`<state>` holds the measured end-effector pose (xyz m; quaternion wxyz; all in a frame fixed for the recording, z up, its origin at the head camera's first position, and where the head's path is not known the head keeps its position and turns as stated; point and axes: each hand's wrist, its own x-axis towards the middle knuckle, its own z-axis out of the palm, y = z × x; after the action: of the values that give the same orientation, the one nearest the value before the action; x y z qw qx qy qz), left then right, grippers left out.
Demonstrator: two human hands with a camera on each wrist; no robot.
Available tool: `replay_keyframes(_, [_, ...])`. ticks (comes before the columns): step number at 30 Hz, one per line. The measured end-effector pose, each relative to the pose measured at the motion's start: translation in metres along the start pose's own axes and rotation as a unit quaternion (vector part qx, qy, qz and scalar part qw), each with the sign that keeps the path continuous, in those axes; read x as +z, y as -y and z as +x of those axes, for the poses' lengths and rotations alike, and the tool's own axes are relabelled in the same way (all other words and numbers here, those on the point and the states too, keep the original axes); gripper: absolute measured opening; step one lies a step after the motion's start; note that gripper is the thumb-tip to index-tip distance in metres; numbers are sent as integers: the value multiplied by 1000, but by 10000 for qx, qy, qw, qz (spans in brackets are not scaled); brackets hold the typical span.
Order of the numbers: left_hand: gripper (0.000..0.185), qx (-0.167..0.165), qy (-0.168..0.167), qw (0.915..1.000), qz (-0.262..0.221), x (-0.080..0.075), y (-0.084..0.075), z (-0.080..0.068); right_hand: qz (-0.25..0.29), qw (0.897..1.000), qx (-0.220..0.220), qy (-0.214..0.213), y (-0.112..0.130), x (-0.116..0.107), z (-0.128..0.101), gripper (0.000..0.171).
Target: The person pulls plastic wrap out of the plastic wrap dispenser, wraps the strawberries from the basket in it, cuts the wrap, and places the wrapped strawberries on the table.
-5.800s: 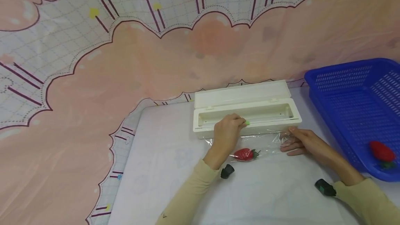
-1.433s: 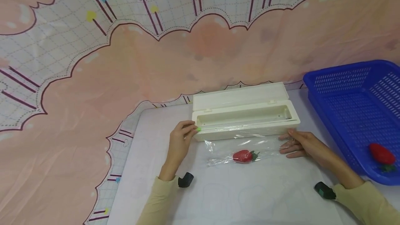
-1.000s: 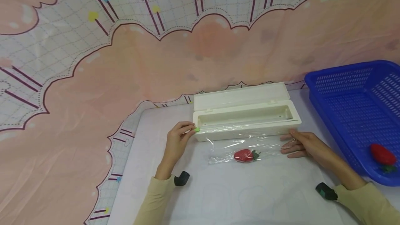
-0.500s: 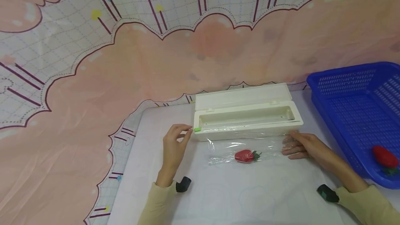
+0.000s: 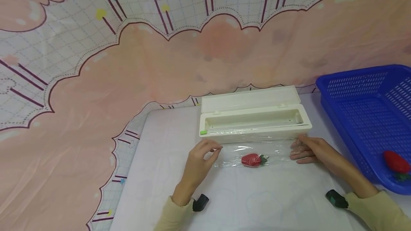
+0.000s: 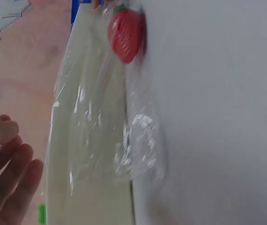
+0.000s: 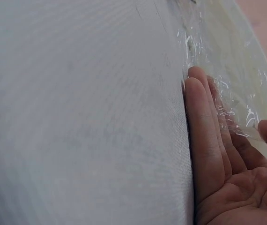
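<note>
A clear sheet of plastic wrap (image 5: 247, 151) lies on the white table in front of a cream wrap dispenser box (image 5: 253, 131) whose lid stands open. A red strawberry (image 5: 252, 160) rests on the sheet. My left hand (image 5: 214, 151) hovers at the sheet's left edge with loosely curled fingers and holds nothing; the left wrist view shows it (image 6: 9, 171) apart from the wrap (image 6: 119, 140) and the strawberry (image 6: 126, 35). My right hand (image 5: 297, 150) presses flat on the sheet's right end, its fingers (image 7: 203, 140) straight on the film (image 7: 227, 105).
A small green cutter slider (image 5: 203, 132) sits at the left end of the dispenser's rail. A blue plastic basket (image 5: 359, 95) stands at the right with another strawberry (image 5: 396, 162) inside. A pink patterned cloth covers the surface behind and to the left.
My left hand slid the green slider to the dispenser's left end, let go of it, then moved down and right to the wrap's left edge. The right hand stayed put.
</note>
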<state>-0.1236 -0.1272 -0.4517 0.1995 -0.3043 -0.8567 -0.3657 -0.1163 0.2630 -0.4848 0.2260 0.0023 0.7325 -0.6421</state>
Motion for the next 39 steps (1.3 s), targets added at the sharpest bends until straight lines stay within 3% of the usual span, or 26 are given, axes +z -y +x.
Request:
replay_keyframes(13, [19, 211, 937, 9951, 215, 35, -16, -7, 6, 10000, 70, -43, 0, 1, -1, 66])
replay_keyframes(21, [29, -173, 1676, 9838, 614, 48, -21, -9, 78, 10000, 24, -30, 0, 1, -1, 65])
replay_keyframes(28, [33, -297, 1943, 9762, 916, 49, -22, -9, 24, 10000, -3, 3, 0, 1, -1, 66])
replay_keyframes(35, [34, -429, 2089, 9726, 924, 48, -22, -10, 7, 10000, 23, 59, 1, 1, -2, 67])
replay_keyframes(39, [35, -341, 2091, 9718, 1034, 48, -21, -11, 20, 9999, 67, 116, 2, 1, -3, 68])
